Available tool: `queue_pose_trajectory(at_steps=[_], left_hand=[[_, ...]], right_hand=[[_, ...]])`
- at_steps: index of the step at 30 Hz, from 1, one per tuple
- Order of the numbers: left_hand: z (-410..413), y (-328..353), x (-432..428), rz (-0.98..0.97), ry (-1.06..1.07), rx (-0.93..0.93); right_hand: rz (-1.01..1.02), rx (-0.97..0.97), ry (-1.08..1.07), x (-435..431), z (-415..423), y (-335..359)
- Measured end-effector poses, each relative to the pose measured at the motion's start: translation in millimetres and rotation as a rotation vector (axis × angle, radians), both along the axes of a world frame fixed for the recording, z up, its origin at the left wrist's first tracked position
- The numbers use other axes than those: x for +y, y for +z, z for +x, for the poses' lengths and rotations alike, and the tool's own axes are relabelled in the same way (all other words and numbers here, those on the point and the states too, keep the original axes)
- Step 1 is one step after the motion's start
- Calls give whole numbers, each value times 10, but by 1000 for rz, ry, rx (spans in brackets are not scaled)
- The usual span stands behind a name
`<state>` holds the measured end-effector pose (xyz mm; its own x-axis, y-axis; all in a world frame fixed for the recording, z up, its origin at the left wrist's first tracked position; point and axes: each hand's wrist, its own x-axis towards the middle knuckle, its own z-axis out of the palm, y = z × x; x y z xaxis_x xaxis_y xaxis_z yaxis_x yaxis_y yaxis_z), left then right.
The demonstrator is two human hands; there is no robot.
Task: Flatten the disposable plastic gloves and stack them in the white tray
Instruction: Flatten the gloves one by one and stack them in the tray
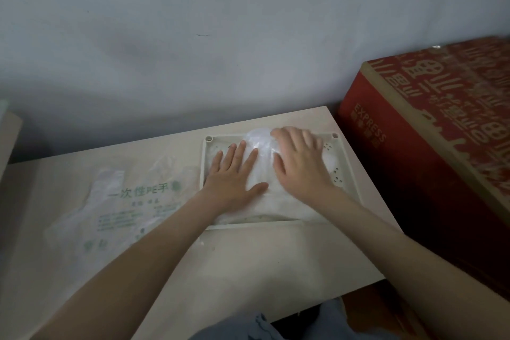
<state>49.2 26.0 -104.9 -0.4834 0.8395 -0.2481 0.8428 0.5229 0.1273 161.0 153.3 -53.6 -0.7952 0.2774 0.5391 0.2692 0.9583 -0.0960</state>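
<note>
The white tray (348, 188) lies on the pale table (248, 257) near its far right corner. A clear plastic glove (262, 146) lies spread inside the tray, its fingertips reaching the far rim. My left hand (233, 176) presses flat on the glove's left side with straight, spread fingers. On the right side my right hand (299, 160) presses down too, palm down, and looks blurred. Much of the glove is hidden under both hands.
A clear plastic glove bag with green print (129, 207) lies on the table left of the tray. A large red cardboard box (430, 130) stands right of the table. A grey wall rises behind. The table's front edge runs close to my lap.
</note>
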Motion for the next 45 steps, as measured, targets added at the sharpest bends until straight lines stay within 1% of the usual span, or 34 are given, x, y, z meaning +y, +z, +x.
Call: queue_pose_trajectory(at_steps=[3, 5, 7, 10, 16, 17, 19, 24, 26, 28, 29, 30, 34, 35, 37, 38, 39, 41, 43, 45], left_hand=[[6, 1, 18, -25, 3, 12], [-4, -2, 23, -29, -5, 30], [-10, -9, 18, -26, -5, 22], [-23, -28, 14, -8, 10, 9], [-16, -35, 16, 5, 1, 11], [-13, -24, 13, 6, 1, 12], [-11, -14, 14, -1, 0, 9], [-23, -47, 15, 0, -3, 17], [-25, -67, 15, 16, 9, 16], [-12, -80, 10, 37, 26, 15], [-11, -80, 11, 47, 28, 14], [-9, -81, 10, 53, 29, 13], [-19, -92, 1, 56, 33, 18], [-9, -85, 4, 52, 34, 16], [-3, -71, 6, 36, 33, 19], [-3, -69, 8, 29, 31, 22], [1, -63, 14, 26, 30, 22], [-1, -64, 13, 33, 35, 19], [3, -65, 8, 38, 35, 20], [4, -68, 6, 42, 39, 15]], right_hand=[[193, 7, 62, -201, 115, -122], [247, -72, 86, -210, 158, -237], [207, -203, 64, -145, 176, -347], [80, -309, -81, 0, 195, -405], [-62, -235, -243, 279, 187, -305], [-108, -229, -255, 328, 196, -296], [-239, -276, -261, 427, 224, -260], [-624, -316, -276, 739, 311, -158], [-861, -235, -222, 832, 386, -123], [-1119, -82, -138, 858, 489, -53], [-1214, -25, -118, 863, 537, -23], [-1253, -12, -111, 866, 579, -5], [-1234, -101, -185, 911, 652, 9], [-1183, -100, -236, 914, 678, 31], [-956, -105, -358, 893, 679, 92], [-848, -109, -375, 856, 665, 140], [-780, -104, -356, 808, 648, 177], [-738, -128, -243, 668, 576, 236], [-723, -298, -150, 504, 499, 212], [-671, -502, -121, 389, 442, 122]])
